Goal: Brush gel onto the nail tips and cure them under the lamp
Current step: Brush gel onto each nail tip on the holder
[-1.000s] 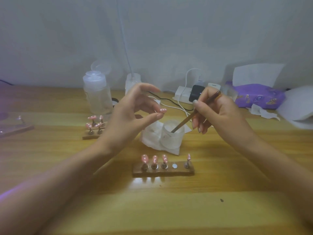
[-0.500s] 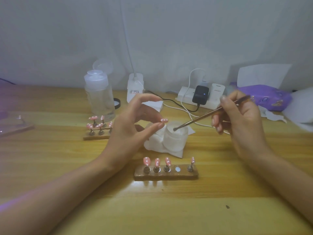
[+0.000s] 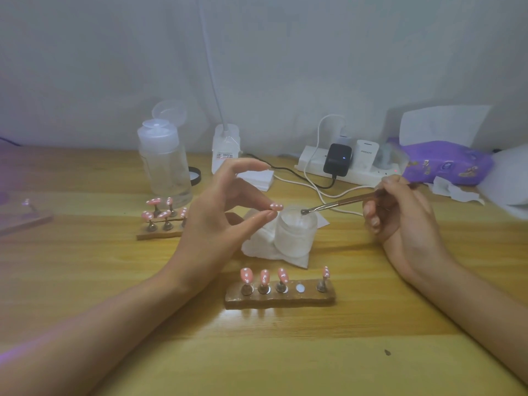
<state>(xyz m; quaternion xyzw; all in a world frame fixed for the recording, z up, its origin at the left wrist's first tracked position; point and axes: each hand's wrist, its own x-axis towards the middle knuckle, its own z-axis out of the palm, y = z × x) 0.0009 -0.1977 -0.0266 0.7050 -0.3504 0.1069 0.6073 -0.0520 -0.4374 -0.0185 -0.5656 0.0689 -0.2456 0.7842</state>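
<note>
My left hand (image 3: 217,221) pinches a pink nail tip (image 3: 276,206) with white dots between thumb and a finger, just left of a frosted gel jar (image 3: 295,232). My right hand (image 3: 400,215) grips a thin brush (image 3: 340,202) whose tip sits at the jar's open rim. In front, a brown holder bar (image 3: 280,298) carries several pink nail tips (image 3: 264,277) on stands, with one slot bare. A second holder (image 3: 160,232) with more pink tips stands further left. The jar rests on a white tissue (image 3: 257,244).
A clear pump bottle (image 3: 164,167) stands behind the left holder. A white lamp base (image 3: 225,148) with a thin neck is at the back. A power strip (image 3: 343,164) with chargers and cables lies back right, beside a purple wipes pack (image 3: 445,162). Wooden tabletop (image 3: 285,352) all around.
My right hand has drawn back to the right, pulling the brush out of the jar until its tip sits at the rim. My left hand keeps the nail tip beside the jar.
</note>
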